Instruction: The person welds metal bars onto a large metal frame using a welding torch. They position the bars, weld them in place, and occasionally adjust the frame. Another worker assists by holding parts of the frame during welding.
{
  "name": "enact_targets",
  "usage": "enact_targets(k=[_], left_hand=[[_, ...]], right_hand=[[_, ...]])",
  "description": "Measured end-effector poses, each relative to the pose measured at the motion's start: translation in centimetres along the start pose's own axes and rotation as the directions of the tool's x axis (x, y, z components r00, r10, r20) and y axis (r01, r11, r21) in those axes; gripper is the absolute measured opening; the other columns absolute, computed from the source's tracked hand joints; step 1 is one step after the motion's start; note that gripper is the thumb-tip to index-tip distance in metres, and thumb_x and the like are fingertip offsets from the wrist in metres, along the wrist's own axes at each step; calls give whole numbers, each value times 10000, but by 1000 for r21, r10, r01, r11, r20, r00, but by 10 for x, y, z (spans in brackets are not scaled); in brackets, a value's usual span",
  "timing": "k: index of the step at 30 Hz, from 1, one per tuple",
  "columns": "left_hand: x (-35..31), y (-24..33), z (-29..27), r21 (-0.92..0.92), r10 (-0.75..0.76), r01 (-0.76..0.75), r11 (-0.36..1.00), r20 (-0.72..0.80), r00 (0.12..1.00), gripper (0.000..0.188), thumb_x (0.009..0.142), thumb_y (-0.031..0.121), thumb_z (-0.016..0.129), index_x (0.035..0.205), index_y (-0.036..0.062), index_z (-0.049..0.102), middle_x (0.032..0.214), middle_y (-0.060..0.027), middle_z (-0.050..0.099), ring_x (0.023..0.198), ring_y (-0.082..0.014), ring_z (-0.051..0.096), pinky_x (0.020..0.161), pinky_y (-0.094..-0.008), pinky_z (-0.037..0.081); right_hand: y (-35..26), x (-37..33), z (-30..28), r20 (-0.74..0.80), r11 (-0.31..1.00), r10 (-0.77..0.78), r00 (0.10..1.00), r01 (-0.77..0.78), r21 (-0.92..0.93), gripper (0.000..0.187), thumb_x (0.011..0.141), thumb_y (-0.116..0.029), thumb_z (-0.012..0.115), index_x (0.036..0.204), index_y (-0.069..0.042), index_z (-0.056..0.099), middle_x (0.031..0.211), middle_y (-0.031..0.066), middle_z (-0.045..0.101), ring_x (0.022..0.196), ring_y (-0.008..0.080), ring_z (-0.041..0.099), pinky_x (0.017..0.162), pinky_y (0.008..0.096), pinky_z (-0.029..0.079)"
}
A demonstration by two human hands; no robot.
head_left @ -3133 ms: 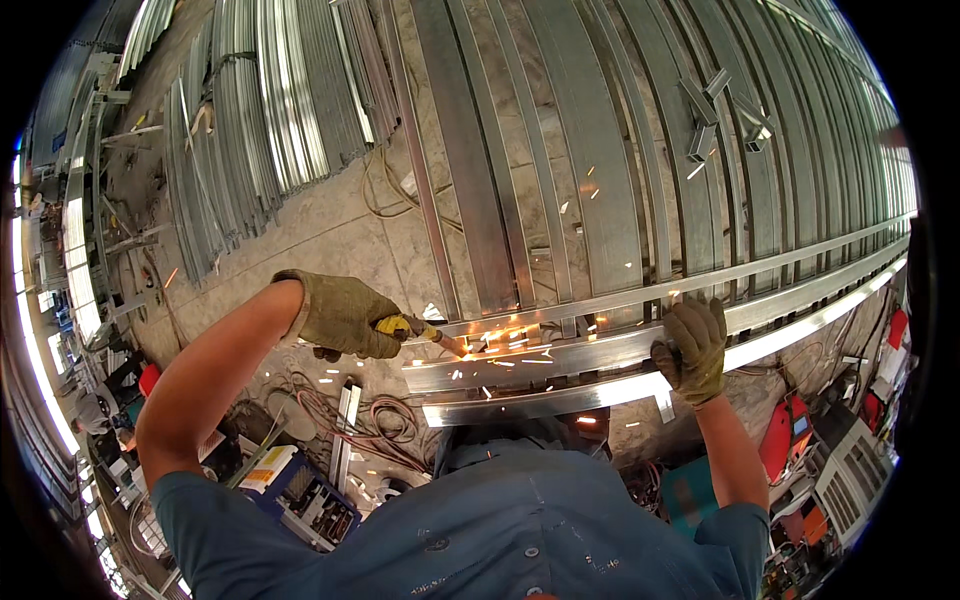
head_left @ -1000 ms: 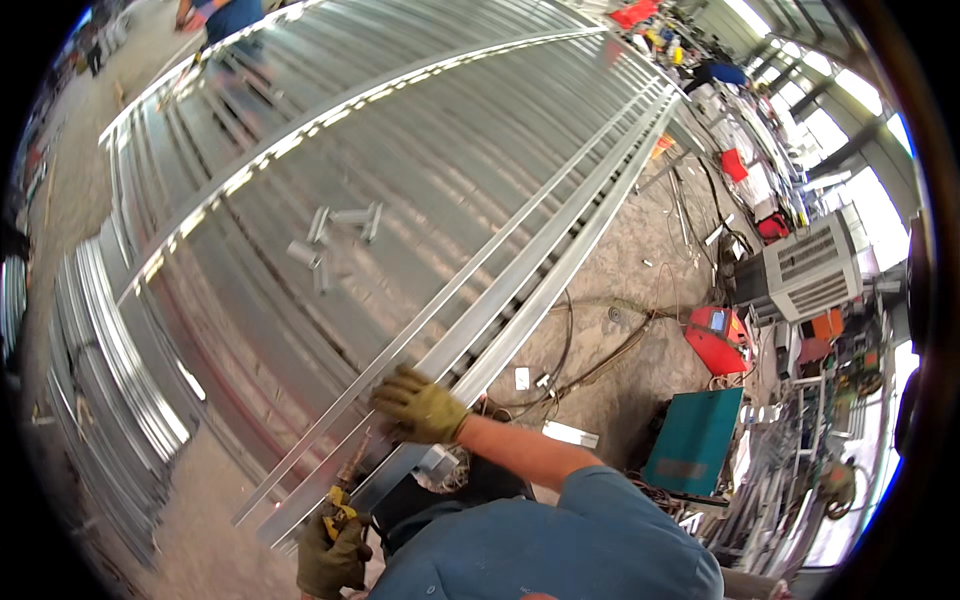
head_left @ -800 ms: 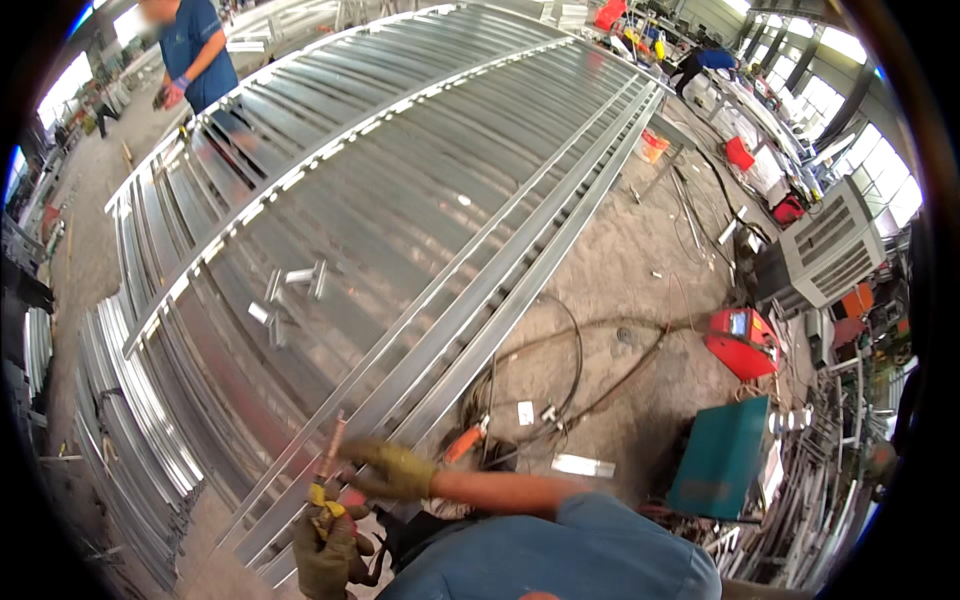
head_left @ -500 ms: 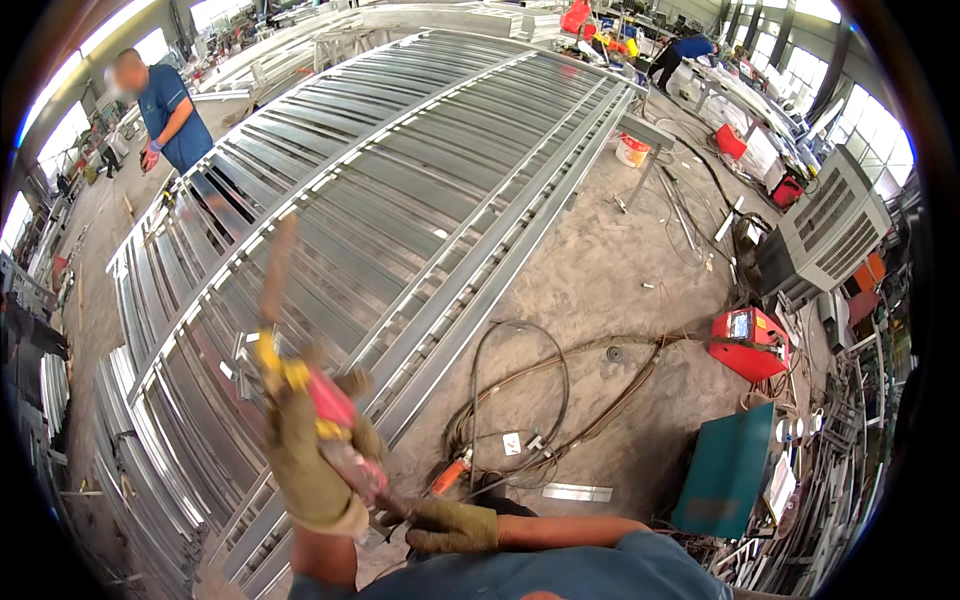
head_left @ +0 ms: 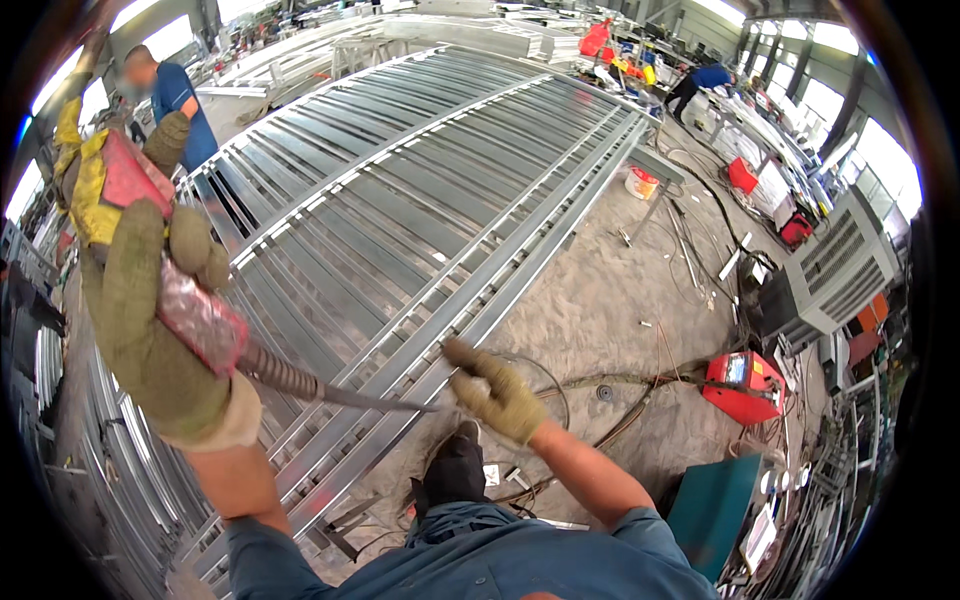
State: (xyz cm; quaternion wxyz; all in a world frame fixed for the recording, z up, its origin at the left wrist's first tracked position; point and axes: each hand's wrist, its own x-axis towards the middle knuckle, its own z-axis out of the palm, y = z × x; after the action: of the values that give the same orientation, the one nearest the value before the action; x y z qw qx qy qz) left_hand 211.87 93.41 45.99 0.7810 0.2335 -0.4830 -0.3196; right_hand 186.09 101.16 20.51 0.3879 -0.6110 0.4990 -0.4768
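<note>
My gloved left hand (head_left: 140,320) is wrapped round a welding torch (head_left: 200,315) and holds it raised at the far left. The torch body is wrapped in red and yellow, and its tip points up toward the upper left rim. From its lower end a ribbed sleeve and dark cable (head_left: 365,400) run right. My gloved right hand (head_left: 500,395) hovers past the cable's visible stretch, by the near edge of a large slatted metal frame (head_left: 400,205). Its fingers are apart with nothing between them. The frame's long rails and crossbars lie below the torch.
A co-worker in blue (head_left: 180,100) stands beyond the frame's left side; another person (head_left: 700,80) bends over at the back right. Hoses (head_left: 630,415) cross the floor near a red machine (head_left: 745,388), a teal box (head_left: 712,510) and a grey cooler (head_left: 830,250). A white bucket (head_left: 641,183) stands by the frame.
My left hand has lifted the torch up and left, nearer to me. My right hand has moved from low by the torch's cable up and right, and its fingers have spread.
</note>
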Motion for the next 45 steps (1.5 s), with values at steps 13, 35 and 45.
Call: enact_targets(k=[13, 35, 45], left_hand=[[149, -222, -47, 264, -266, 283, 922, -101, 959, 583, 1047, 247, 742, 1567, 32, 588, 1395, -152, 750, 683, -57, 597, 654, -168, 508], [130, -403, -179, 297, -999, 955, -11, -50, 4, 1090, 719, -22, 811, 1716, 8, 372, 1076, -264, 783, 656, -190, 724, 515, -305, 553], [108, -451, -173, 240, -978, 953, -186, 48, -203, 1109, 764, 109, 910, 1705, -49, 343, 1163, -271, 794, 901, -219, 788, 789, -326, 633]], right_hand=[[264, 230, -116, -131, 336, 403, 906, -279, -899, 1312, 849, -830, 727, 1737, -5, 226, 1795, 295, 226, 1667, 475, 217, 1351, 588, 181], [277, 293, -124, -146, 84, 713, 686, -290, -953, 1630, 715, -943, 748, 1737, 69, -17, 1815, 339, 14, 1707, 464, -2, 1341, 661, 74], [269, 309, -105, -177, 12, 798, 576, -309, -951, 1707, 668, -949, 773, 1719, 99, -72, 1799, 380, -23, 1704, 477, -57, 1348, 645, 33]])
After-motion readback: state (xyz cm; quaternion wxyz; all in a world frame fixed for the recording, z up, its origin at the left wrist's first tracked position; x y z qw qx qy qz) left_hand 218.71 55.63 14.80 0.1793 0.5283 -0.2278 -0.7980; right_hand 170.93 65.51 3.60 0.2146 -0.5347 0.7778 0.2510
